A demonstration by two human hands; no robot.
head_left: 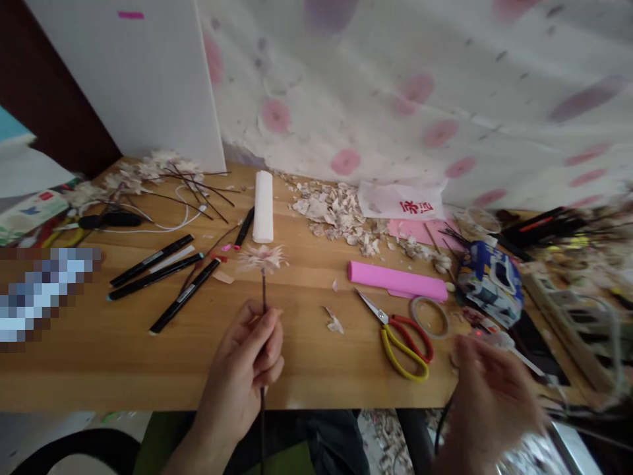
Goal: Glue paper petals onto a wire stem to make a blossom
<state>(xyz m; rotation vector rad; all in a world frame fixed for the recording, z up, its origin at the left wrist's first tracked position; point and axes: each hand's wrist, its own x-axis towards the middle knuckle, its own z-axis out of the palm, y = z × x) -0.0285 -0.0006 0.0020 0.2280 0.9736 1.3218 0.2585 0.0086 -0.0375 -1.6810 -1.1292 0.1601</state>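
Left hand pinching a paper flower stem over the table's near edge.

I saw my left hand (247, 369) closed around the thin stem of a paper flower (262, 258), its bloom upright above the table (99, 369). My right hand (489, 396) hovered blurred by the near right corner, grip unclear, beside the scissors (403, 340).

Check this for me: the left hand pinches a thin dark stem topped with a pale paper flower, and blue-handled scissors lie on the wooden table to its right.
One thing is wrong: the scissors have red and yellow handles, not blue. The head view shows the rest as stated: the left hand pinches the thin dark stem topped with a pale paper flower, on the wooden table.
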